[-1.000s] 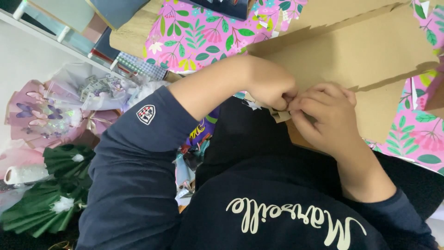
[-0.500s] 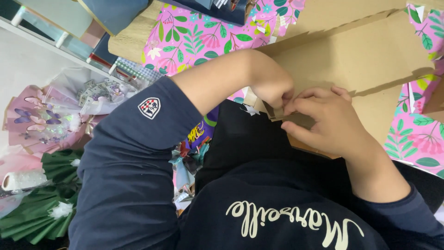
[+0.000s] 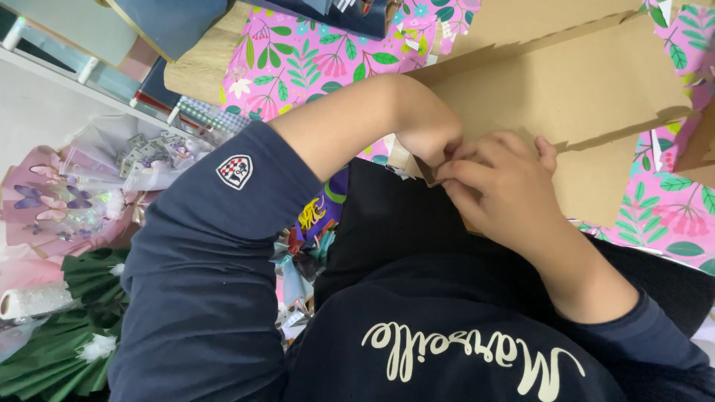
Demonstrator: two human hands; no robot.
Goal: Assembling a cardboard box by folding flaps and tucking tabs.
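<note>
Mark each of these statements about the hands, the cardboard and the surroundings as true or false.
1. Both hands meet at the near edge of the brown cardboard. True: the left hand and right hand pinch there together.
2. The cardboard lies on a plain white sheet. False: it lies on pink paper with a leaf and flower print.
3. The person wears short red sleeves. False: the sleeves are dark blue and long, the left one pushed up.
4. Folded green paper sits at the lower left. True.
</note>
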